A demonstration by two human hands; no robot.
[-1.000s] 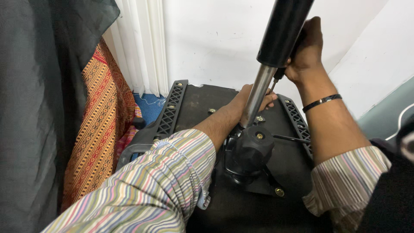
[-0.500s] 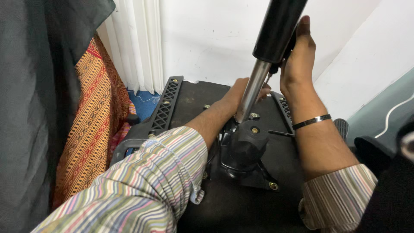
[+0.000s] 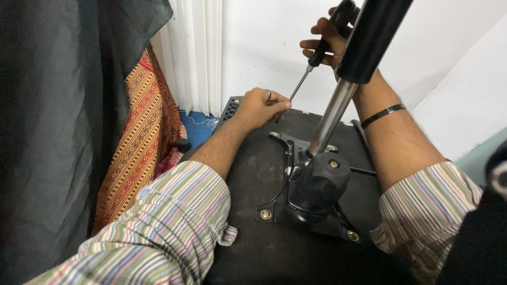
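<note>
- A screwdriver (image 3: 321,53) is gripped by its black handle in the right hand (image 3: 330,39), fingers closed fully around it, high above the work and tilted down to the left.
- The left hand (image 3: 260,108) rests on the far edge of the upturned chair seat underside (image 3: 264,174); its fingertips are pinched shut around the lower end of the shaft, so the tip itself is hidden.
- For a clean turn, the shaft is best kept in line with the screw, steadied by the pinching fingers, with pressure along the handle so the tip is not thrown out.
- The black mechanism plate (image 3: 311,203) is bolted to the seat with brass-coloured screws (image 3: 265,214), one near each corner.
- The gas-lift column (image 3: 351,68) rises from the plate between the two forearms and crowds the right wrist, which limits the handle's swing.
- A patterned orange cloth (image 3: 140,142) and dark fabric (image 3: 58,121) hang at the left, near the seat edge.
</note>
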